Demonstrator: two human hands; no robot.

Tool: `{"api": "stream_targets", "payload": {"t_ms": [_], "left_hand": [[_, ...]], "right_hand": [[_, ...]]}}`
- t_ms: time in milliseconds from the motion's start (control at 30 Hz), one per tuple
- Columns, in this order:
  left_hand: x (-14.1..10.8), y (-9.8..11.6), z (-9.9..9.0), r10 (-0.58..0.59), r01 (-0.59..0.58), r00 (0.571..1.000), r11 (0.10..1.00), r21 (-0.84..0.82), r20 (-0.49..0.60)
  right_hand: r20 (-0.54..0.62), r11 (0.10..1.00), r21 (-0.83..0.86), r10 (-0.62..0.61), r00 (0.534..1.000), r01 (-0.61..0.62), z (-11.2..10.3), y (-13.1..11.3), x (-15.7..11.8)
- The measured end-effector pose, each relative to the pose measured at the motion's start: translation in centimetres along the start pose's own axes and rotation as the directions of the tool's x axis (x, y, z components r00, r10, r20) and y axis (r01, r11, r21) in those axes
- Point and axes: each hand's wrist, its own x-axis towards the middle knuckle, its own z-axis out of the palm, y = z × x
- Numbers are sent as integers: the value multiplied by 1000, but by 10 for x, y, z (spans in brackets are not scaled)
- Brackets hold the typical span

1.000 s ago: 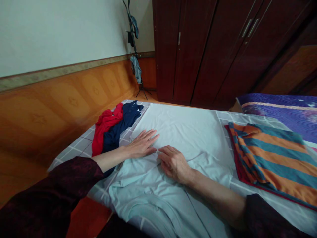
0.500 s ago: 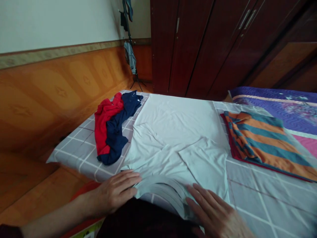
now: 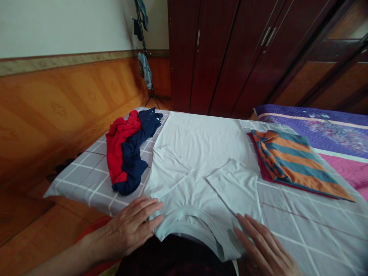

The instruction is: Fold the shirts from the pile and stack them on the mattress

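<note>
Fingers [image 3: 148, 210] on shirt [image 3: 201, 147], collar [image 3: 191, 212] nearest, hem [image 3: 205, 116] farthest

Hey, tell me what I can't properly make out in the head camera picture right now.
All in the head view:
Right hand: its wrist is cut off by the bottom edge.
Pale shirt: its underside is hidden, facing the checked sheet.
Dark red cloth: mostly hidden under the striped garment.
Coat rack: its top is cut off by the top edge.
Dark floor objects: too dim to identify.
</note>
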Motion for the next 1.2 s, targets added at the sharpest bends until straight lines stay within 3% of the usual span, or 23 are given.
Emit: {"api": "stream_targets", "payload": {"t_ms": [100,200,300,433,533,667,833,1000,1100,1200], "left_hand": [[-2,-3,8,-22,23,999,999,31,-32],[0,-7,13,-5,3,999,998,-67,-39],[0,-13,12,-73,66,996,990,-127,-46],[-6,-23,11,-112,114,991,993,-22,76],[-10,-30,16,-62,63,985,998,-2,161],[-11,-41,25,-15,16,982,1000,0,191],[-1,-60,25,97,-87,988,992,-90,123],[9,-77,-4,85,-73,996,963,-259,34],[4,-80,-19,28,13,994,925,-380,101],[-12,-70,-17,-59,164,971,868,-468,231]], "right_hand": [[-30,998,-57,26,999,-27,-2,9,-5],[-28,996,-72,56,998,-58,-7,19,-4],[-26,996,-35,86,996,-87,-8,26,-5],[15,988,41,150,989,-151,4,32,-10],[46,978,122,163,986,-167,17,36,-11],[54,943,289,155,986,-164,19,40,1],[4,816,547,221,975,-187,-2,43,33],[74,675,680,328,942,-288,-29,51,47],[161,608,677,429,889,-416,-44,53,35],[279,495,687,497,822,-532,-49,50,13]]}}
